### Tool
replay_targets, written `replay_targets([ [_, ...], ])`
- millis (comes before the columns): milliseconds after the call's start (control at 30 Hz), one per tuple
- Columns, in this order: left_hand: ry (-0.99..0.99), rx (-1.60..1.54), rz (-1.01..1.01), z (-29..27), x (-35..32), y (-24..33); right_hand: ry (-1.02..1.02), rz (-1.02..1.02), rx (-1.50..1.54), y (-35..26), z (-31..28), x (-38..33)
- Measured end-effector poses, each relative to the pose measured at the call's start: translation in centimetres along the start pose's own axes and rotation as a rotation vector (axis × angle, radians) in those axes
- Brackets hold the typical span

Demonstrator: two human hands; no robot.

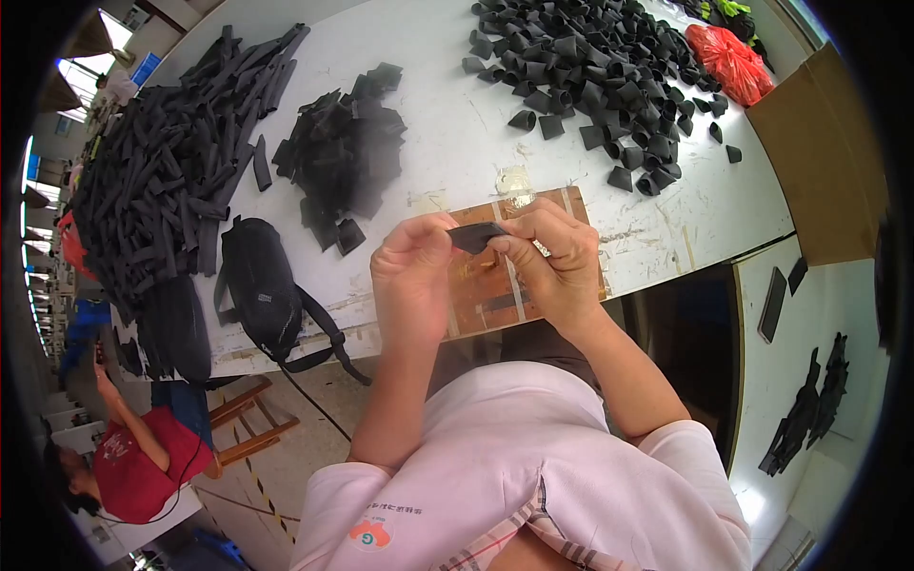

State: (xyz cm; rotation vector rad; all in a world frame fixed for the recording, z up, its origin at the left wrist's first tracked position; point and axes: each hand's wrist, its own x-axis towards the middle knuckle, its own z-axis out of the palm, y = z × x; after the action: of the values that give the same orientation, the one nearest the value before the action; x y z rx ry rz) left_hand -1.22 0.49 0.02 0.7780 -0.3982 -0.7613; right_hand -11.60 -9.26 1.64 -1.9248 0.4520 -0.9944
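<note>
A small dark piece of fabric or foam point(473, 238) is stretched between my two hands above a brown wooden board point(476, 302) at the table's front edge. My left hand point(411, 268) is closed in a pinch on its left end. The fingers and thumb of my right hand point(554, 257) grip its right end. Just beyond my left hand lies a pile of thin black pieces point(347, 157). Farther off to the right, many short black folded loops point(590, 67) are heaped.
Long black strips point(157, 171) form a big heap at left, with a black waist bag point(262, 290) beside it. A red plastic bag point(728, 65) and cardboard box point(821, 157) stand at right. A phone point(772, 305) lies on a side table. Another person point(152, 462) sits at lower left.
</note>
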Motion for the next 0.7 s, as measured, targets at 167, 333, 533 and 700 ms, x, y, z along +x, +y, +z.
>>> replay_targets([
  [167, 0.015, 0.152, 0.073, -0.1, -0.1, -0.2, 0.024, -0.077, -0.064, 0.7, 0.3, -0.3],
  [333, 0.055, 0.35, 0.1, -0.7, 0.4, -0.2, -0.105, 0.032, 0.057, 0.2, -0.8, 0.9],
  [533, 0.213, 1.389, 0.115, -5.4, 1.9, -4.9, 0.238, 0.545, 0.43, 3.0, -3.6, 3.1],
  [700, 0.121, 1.89, 0.193, -6.7, 2.1, -8.4, -0.036, 0.765, 0.517, 3.7, -1.6, -2.8],
])
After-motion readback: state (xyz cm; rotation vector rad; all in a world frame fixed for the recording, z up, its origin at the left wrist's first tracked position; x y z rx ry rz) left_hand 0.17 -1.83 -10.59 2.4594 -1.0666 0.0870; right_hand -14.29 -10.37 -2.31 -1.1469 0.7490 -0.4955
